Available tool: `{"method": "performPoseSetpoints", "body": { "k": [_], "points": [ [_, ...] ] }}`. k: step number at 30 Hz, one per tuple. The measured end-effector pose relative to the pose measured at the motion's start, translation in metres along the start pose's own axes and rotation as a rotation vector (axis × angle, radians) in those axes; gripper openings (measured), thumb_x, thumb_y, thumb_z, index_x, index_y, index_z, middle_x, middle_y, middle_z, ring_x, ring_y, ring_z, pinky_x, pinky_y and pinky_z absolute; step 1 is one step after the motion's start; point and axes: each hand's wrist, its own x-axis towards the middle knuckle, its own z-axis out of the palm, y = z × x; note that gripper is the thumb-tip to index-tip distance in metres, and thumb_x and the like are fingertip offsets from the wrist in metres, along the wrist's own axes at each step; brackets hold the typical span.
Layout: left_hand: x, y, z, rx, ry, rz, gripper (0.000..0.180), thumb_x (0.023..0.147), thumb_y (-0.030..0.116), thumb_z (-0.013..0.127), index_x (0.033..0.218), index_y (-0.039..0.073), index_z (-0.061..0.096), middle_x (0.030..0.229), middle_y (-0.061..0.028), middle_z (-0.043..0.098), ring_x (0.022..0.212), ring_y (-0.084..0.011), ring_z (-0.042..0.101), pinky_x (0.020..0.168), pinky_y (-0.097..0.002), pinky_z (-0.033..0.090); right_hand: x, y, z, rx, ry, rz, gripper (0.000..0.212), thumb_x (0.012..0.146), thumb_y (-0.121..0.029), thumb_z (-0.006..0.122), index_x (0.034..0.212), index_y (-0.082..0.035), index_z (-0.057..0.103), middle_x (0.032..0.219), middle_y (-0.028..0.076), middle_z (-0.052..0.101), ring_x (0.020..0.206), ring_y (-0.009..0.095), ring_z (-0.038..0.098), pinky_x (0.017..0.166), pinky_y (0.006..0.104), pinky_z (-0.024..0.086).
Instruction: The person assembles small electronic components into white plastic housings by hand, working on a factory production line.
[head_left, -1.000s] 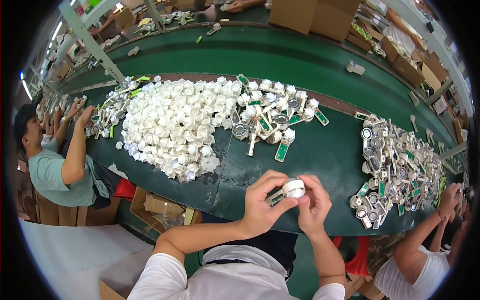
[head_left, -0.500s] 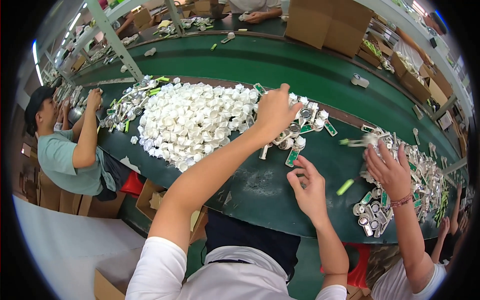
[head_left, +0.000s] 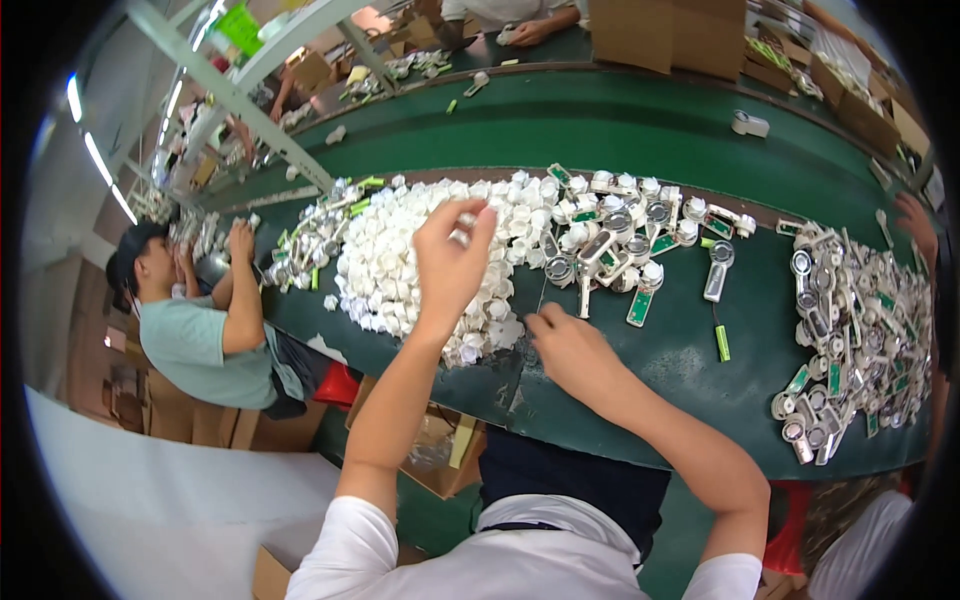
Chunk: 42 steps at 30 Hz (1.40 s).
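My left hand [head_left: 455, 265] is raised over a large heap of white plastic caps [head_left: 400, 250], thumb and fingers curled together. White shows between them, but I cannot tell whether it is a held piece or the heap behind. At the heap's lower right edge is my right hand [head_left: 575, 350], low over the table, fingers bent; anything in its fingertips is hidden. Just beyond it lies a cluster of white handheld device halves [head_left: 605, 250] with round rings and green circuit boards. A loose white device half [head_left: 717, 270] lies to the right, a light-green battery [head_left: 723, 343] beside it.
A big pile of similar device parts [head_left: 850, 330] covers the table's right side. Behind runs a green conveyor belt [head_left: 600, 125] carrying a few scattered parts. A co-worker in a green shirt [head_left: 200, 325] sits at left. A cardboard box [head_left: 440, 470] stands below the table's front edge.
My left hand has moved left from the device cluster to the cap heap. My right hand has swung left toward the heap. The neighbour's hand has left the right pile; a device half and battery now lie nearby.
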Motion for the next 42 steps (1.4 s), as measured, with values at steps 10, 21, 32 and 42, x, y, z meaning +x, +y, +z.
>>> {"method": "performPoseSetpoints", "body": {
  "k": [10, 21, 32, 42],
  "points": [
    [-0.033, 0.01, -0.047, 0.03, -0.127, -0.193, 0.013, 0.093, 0.008, 0.065, 0.098, -0.003, 0.068, 0.089, -0.0044, 0.065, 0.079, -0.0086, 0.061, 0.071, -0.0233, 0.051, 0.066, 0.007, 0.059, -0.005, 0.09, 0.016, 0.041, 0.07, 0.002, 0.07, 0.109, 0.003, 0.056, 0.106, 0.022, 0.056, 0.095, 0.036, 0.062, 0.074, 0.0396, 0.057],
    [0.023, 0.055, 0.108, -0.037, -0.559, 0.255, 0.014, 0.085, 0.009, 0.069, 0.092, -0.003, 0.069, 0.08, -0.0106, 0.066, 0.074, -0.0174, 0.062, 0.064, -0.0295, 0.049, 0.047, 0.026, 0.075, 0.069, 0.105, -0.04, 0.029, 0.07, 0.006, 0.064, 0.098, 0.002, 0.056, 0.096, 0.022, 0.057, 0.087, 0.037, 0.063, 0.069, 0.0438, 0.054],
    [0.038, 0.057, 0.328, 0.452, -1.09, 0.606, 0.032, 0.084, 0.023, 0.068, 0.11, 0.005, 0.066, 0.11, -0.0196, 0.066, 0.105, -0.0373, 0.061, 0.093, -0.0476, 0.04, 0.024, -0.006, 0.06, 0.463, 0.492, -0.258, 0.026, 0.089, -0.012, 0.053, 0.111, 0.002, 0.06, 0.12, 0.022, 0.059, 0.108, 0.04, 0.057, 0.092, 0.0452, 0.048],
    [0.063, 0.076, 0.318, -0.57, -0.94, -0.045, 0.031, 0.088, 0.007, 0.069, 0.116, 0.0, 0.059, 0.105, -0.0102, 0.065, 0.093, -0.0182, 0.068, 0.078, -0.0295, 0.053, 0.032, 0.008, 0.111, 0.218, 0.358, -0.246, 0.026, 0.08, -0.007, 0.059, 0.104, 0.005, 0.061, 0.112, 0.023, 0.059, 0.105, 0.039, 0.057, 0.073, 0.0407, 0.055]
  ]
}}
